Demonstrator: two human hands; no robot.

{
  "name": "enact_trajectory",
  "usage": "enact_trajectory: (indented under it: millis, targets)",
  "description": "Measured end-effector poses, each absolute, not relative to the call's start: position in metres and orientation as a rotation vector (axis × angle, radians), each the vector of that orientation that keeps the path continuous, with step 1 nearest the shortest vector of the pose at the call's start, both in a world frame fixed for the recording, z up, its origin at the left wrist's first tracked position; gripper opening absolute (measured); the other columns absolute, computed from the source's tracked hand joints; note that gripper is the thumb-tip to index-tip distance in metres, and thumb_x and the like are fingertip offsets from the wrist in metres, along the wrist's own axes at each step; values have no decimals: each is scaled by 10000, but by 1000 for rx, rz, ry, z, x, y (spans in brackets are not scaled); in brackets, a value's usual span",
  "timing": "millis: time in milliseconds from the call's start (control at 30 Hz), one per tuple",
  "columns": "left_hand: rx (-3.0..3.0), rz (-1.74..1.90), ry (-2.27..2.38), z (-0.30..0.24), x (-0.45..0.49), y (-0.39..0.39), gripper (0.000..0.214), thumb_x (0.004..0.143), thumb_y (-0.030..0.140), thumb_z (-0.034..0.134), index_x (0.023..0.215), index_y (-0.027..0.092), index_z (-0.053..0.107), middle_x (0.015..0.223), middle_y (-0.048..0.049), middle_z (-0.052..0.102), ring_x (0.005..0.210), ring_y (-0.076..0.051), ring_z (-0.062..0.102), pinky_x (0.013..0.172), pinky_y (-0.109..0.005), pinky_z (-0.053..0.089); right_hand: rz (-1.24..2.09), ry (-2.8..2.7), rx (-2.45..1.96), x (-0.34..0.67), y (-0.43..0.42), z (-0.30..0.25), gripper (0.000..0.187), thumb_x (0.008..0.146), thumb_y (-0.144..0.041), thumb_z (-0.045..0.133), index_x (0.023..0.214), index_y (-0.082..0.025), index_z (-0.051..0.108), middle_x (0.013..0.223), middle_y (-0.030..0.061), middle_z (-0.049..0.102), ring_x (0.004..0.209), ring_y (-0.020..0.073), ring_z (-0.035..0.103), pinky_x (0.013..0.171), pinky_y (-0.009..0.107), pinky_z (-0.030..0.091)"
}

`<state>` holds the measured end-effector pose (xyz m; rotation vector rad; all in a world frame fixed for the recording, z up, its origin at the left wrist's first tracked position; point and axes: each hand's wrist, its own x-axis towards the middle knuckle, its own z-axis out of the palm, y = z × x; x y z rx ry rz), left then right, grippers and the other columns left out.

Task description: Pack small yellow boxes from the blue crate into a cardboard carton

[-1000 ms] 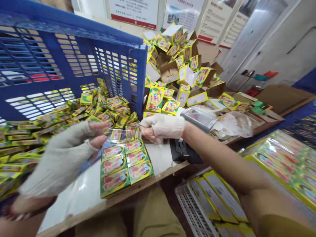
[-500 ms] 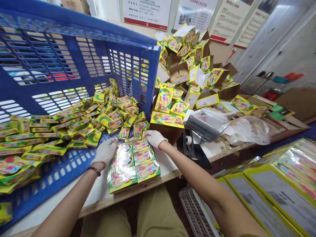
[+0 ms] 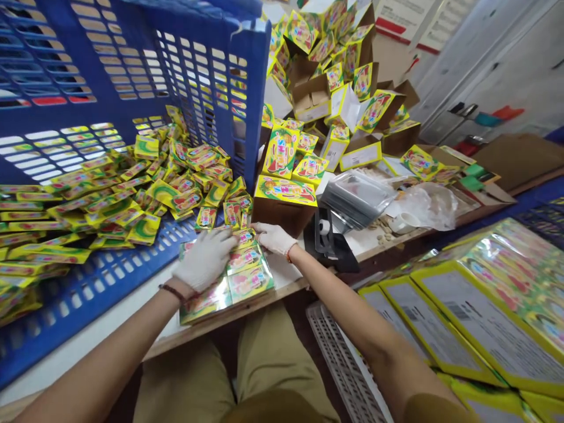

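2 white-gloved hands [image 3: 205, 258] [image 3: 275, 239], khaki trousers [image 3: 282, 358]

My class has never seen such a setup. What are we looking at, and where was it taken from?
There is no machine: a person works with two hands in white gloves. One camera, worn on the head, looks forward and down. On the white table, the left hand lies on a flat block of printed boxes; the right hand is at its far right corner. Neither visibly lifts anything. At left, a blue plastic crate holds many loose small boxes. Beyond are heaped cartons; to the right, a tape dispenser and clear plastic trays.
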<state>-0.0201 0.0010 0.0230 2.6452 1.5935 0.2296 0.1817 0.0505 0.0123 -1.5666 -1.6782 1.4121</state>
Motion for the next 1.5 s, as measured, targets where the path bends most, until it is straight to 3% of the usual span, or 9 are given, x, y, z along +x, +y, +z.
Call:
enact_trajectory:
  millis: [133,300,500,633,767,933,1067,1333,1500]
  targets:
    - [2806,170,1546,19,25,3,399,957,371,396,1286,249,585,1447,-143,494,1245,-368,469,998,-618,317,1435,-1702,-1465,203,9,6,402,776,-145,549,1161,-211,644,656,-48,560,515,83,486,460,169,406]
    - [2783,183,1532,19,32,2,551,925,549,435,1361,235,559,1479,-177,450,1284,-401,422,1010,-608,286,1719,-1386,-1402,219,-51,-1,466,791,-252,558,1255,-203,566,711,-50,491,490,71,508,414,173,450]
    - [2798,62,1604,19,35,-2,771,816,730,491,1398,225,533,1490,-212,426,1319,-439,369,1032,-629,235,1704,-1275,-1465,215,-89,-12,275,827,-303,538,1065,-204,634,679,-36,490,519,101,526,488,237,505]
    - [2814,107,1595,15,37,0,791,811,731,486,1405,210,530,1493,-229,414,1319,-462,360,1024,-653,226,1048,-1618,-1577,261,-83,6,179,858,-335,525,852,-222,664,726,19,599,670,165,570,693,310,504]
    - [2833,144,1577,13,36,3,790,803,730,490,1387,201,553,1465,-237,444,1302,-469,385,1029,-662,218,393,-1403,-1793,331,-51,24,215,845,-361,492,747,-205,602,807,52,609,834,200,555,822,328,437]
    - [2882,99,1600,12,35,3,796,815,750,447,1393,213,546,1450,-235,464,1315,-453,376,1023,-663,228,758,-1292,-1895,359,-17,6,332,783,-470,491,605,-202,569,571,-13,492,610,152,465,625,279,371]
    - [2904,83,1602,12,34,3,781,830,741,431,1402,219,535,1449,-229,467,1321,-448,373,1016,-664,240,747,-1226,-1821,344,-17,-3,301,706,-464,540,557,-212,465,595,-21,465,617,138,436,605,266,351]
    - [2884,109,1580,14,35,4,776,832,732,434,1396,211,539,1452,-226,454,1293,-454,396,990,-659,277,464,-1106,-1711,328,-56,9,299,712,-451,567,570,-209,463,687,-4,496,678,143,454,672,273,382]
    - [2917,160,1552,11,34,5,772,841,719,436,1393,191,542,1454,-242,441,1284,-475,399,978,-688,269,825,-971,-1671,328,-72,-8,340,710,-528,575,649,-198,521,602,-24,477,571,115,400,547,253,313]
